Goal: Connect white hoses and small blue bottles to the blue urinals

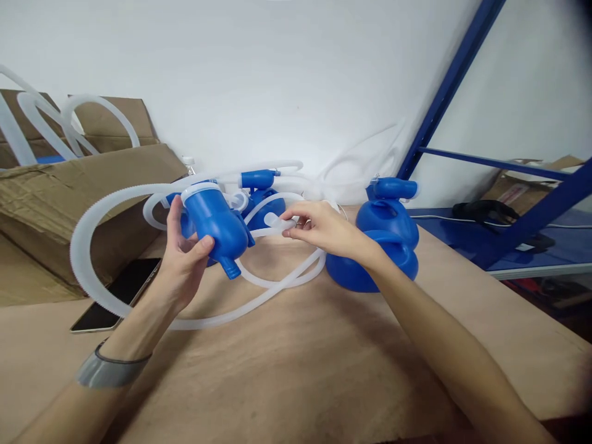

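Note:
My left hand (185,259) is closed around a blue plastic funnel-like part (215,222) with a white rim, its narrow spout tilted down to the right. To the right, my right hand (314,225) pinches the end of a translucent hose (274,220) between thumb and fingers. The hose end and the spout are apart. Loops of the white hose (226,317) lie on the table below and between my hands. Just beyond my right forearm sit blue plastic bottles (370,271), one with a blue head piece (393,187) on top.
A cardboard box (92,185) holding several hoses stands at the left. A dark tablet or phone (104,302) lies on the wooden table (287,382) beside it. More blue bottles (266,206) stand near the wall. A blue metal shelf (448,92) rises at the right.

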Demonstrator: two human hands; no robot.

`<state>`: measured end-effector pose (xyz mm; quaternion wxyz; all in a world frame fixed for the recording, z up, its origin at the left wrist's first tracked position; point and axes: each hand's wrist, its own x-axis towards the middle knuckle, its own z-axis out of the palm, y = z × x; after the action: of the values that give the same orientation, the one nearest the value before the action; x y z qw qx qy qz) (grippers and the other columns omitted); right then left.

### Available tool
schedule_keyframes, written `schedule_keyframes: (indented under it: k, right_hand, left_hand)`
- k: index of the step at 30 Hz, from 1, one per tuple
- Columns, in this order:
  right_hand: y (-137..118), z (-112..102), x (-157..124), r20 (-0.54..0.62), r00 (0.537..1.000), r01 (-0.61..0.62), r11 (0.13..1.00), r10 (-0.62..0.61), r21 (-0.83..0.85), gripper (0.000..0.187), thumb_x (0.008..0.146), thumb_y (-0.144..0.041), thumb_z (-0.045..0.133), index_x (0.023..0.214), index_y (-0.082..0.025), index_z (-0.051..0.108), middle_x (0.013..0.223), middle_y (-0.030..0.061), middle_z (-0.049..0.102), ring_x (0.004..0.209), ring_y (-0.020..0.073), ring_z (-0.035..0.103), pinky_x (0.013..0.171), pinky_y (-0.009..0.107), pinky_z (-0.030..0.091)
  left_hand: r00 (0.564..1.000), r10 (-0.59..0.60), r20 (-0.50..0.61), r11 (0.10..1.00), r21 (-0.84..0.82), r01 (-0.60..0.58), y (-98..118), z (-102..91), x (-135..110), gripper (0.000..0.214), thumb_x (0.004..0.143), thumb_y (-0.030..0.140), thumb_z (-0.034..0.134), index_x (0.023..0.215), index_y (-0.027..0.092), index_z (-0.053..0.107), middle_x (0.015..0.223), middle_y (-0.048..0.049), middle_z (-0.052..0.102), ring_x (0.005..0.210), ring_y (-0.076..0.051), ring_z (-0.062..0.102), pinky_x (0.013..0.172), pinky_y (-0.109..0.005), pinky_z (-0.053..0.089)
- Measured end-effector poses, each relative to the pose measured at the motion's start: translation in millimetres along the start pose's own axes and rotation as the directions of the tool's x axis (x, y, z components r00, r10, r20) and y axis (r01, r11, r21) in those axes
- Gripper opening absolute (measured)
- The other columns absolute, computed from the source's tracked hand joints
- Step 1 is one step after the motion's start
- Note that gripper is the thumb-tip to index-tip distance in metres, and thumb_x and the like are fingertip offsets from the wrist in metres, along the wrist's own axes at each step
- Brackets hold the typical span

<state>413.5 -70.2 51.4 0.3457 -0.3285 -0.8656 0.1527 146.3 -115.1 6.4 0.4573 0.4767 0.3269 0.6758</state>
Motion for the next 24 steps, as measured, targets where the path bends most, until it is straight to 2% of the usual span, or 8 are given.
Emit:
schedule_keyframes:
  k: [4,7,10,13,17,24]
  right_hand:
    - [-1.3,1.9,-1.7,0.065,0.991,0.123,0.988,-0.117,-0.096,0.019,0.096,-0.021,0.066,0.110,-0.022,0.078,0.103,0.0050,0.076,0.082,0.0188,0.068,0.077,0.033,0.051]
    - [-1.5,6.1,-3.2,0.115,0.970,0.235,0.945,-0.214,-0.228,0.024,0.101,-0.022,0.061,0.119,-0.023,0.076,0.111,0.0072,0.074,0.084,0.0190,0.067,0.074,0.032,0.050]
    - [-0.4,11.5,-3.5,0.142,0.958,0.288,0.820,-0.251,-0.495,0.025,0.105,-0.024,0.056,0.121,-0.023,0.076,0.108,0.0083,0.073,0.078,0.0183,0.062,0.065,0.031,0.042]
    - [0.4,13.5,-2.9,0.163,0.945,0.316,0.665,-0.283,-0.677,0.028,0.109,-0.025,0.050,0.123,-0.024,0.075,0.103,0.0088,0.073,0.084,0.0212,0.060,0.062,0.032,0.034]
    - [-0.2,5.6,-4.0,0.184,0.932,0.339,0.579,-0.311,-0.741,0.029,0.109,-0.020,0.051,0.129,-0.026,0.071,0.108,0.0095,0.073,0.094,0.0236,0.057,0.064,0.033,0.034]
    - [-1.9,-18.5,-8.8,0.224,0.936,0.346,0.588,-0.272,-0.731,0.033,0.107,-0.013,0.051,0.131,-0.023,0.071,0.110,0.0116,0.071,0.098,0.0251,0.056,0.069,0.035,0.038]
  left_hand:
    - [0.994,-0.088,0.064,0.995,-0.046,0.091,2.9,1.7,-1.0,0.084,0.070,0.034,0.093,0.142,0.044,0.050,0.152,-0.0044,0.057,0.143,-0.035,0.054,0.093,-0.047,0.066]
    - [0.998,-0.048,0.040,0.998,-0.041,0.050,4.7,1.4,-1.7,0.076,0.066,0.027,0.094,0.130,0.041,0.055,0.141,-0.0028,0.064,0.139,-0.034,0.057,0.093,-0.050,0.065]
    - [0.996,0.068,-0.058,0.996,-0.051,-0.071,2.0,1.8,-1.1,0.074,0.059,0.033,0.099,0.117,0.034,0.054,0.133,-0.0026,0.065,0.132,-0.034,0.061,0.096,-0.053,0.064]
    - [0.983,0.109,-0.150,0.990,-0.068,-0.120,-1.6,3.8,-0.3,0.079,0.052,0.033,0.103,0.109,0.030,0.048,0.137,-0.0026,0.062,0.130,-0.031,0.062,0.098,-0.052,0.064]
    - [0.965,0.098,-0.243,0.990,-0.075,-0.119,-2.9,5.5,-0.1,0.082,0.052,0.022,0.102,0.110,0.031,0.045,0.144,-0.0002,0.057,0.133,-0.026,0.060,0.098,-0.049,0.065]
    - [0.942,0.034,-0.334,0.999,-0.002,-0.037,-8.1,3.9,-2.8,0.077,0.057,0.027,0.102,0.109,0.027,0.045,0.131,-0.0021,0.059,0.122,-0.025,0.066,0.093,-0.045,0.067]
